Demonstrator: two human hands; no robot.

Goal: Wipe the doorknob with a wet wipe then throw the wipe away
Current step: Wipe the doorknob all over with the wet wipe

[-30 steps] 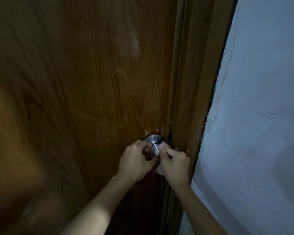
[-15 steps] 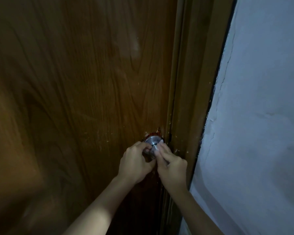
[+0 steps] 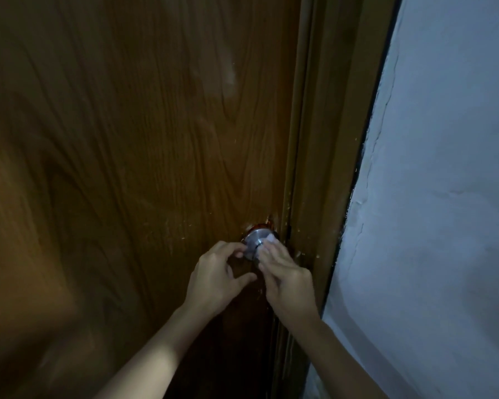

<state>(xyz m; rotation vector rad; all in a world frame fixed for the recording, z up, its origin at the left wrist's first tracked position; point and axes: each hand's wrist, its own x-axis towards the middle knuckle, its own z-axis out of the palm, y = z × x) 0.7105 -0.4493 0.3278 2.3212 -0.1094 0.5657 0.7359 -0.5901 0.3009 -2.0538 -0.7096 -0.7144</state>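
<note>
The round brushed-metal doorknob (image 3: 255, 240) was pinched at its left by the left hand (image 3: 213, 279), seemingly for steadiness, while the small white wet wipe (image 3: 270, 237) was pressed against its right side by the right hand's (image 3: 288, 282) closed fingertips (image 3: 267, 249).

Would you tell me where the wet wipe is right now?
In the head view, the wet wipe is pressed against the right side of the doorknob under the right hand fingertips, close to the door frame.
</note>
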